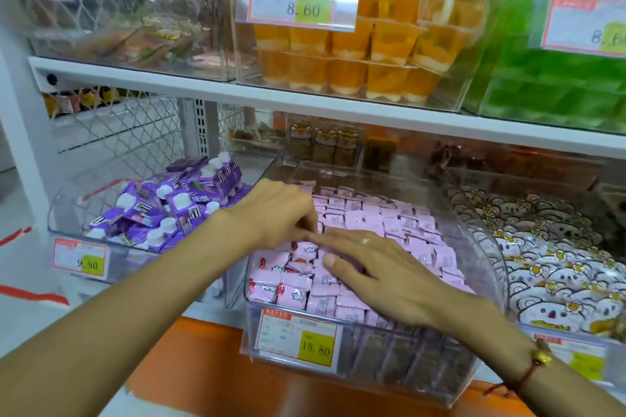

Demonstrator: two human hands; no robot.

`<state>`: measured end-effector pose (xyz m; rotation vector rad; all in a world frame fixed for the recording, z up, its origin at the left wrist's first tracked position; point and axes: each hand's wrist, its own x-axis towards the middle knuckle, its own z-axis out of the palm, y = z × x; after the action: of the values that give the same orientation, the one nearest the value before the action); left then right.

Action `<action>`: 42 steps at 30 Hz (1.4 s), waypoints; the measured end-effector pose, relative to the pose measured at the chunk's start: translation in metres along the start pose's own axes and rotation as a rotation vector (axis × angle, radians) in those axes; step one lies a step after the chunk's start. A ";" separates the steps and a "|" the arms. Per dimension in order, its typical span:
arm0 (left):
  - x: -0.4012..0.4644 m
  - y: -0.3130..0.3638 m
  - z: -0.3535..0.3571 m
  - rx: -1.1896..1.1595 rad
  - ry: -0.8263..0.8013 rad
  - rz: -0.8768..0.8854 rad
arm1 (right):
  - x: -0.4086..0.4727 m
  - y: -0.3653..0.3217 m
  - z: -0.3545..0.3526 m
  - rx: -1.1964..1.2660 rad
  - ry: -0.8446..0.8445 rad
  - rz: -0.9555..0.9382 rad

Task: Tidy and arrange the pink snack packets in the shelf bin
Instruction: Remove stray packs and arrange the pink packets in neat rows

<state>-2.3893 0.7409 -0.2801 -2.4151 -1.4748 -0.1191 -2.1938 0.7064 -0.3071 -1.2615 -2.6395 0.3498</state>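
Pink snack packets (369,218), small glossy pillow-shaped wraps, fill the clear plastic bin (487,247) on the lower shelf, mid-frame. Left hand (281,210) w/ fingers curled down, pinching at packets near bin's left side. Right hand (379,272) flat on the pile, fingers straight & slightly spread, ring on one. Purple pouches (162,210) in left bin, white bear-print packs (555,261) right, orange jelly cups (355,54) above. Bin's price tag (298,338): 15.80.

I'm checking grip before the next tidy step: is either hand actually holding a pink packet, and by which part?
The right hand lies flat on the pink packets, holding none. The left hand curls its fingertips among them; whether it pinches one cannot be told.
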 end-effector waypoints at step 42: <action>-0.045 0.015 -0.024 -1.141 0.249 -0.058 | -0.008 -0.020 -0.023 1.308 0.338 0.275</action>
<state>-2.3950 0.6891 -0.2703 -2.9266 -1.5720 -1.5836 -2.1971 0.6905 -0.2794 -0.9898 -1.3500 1.4172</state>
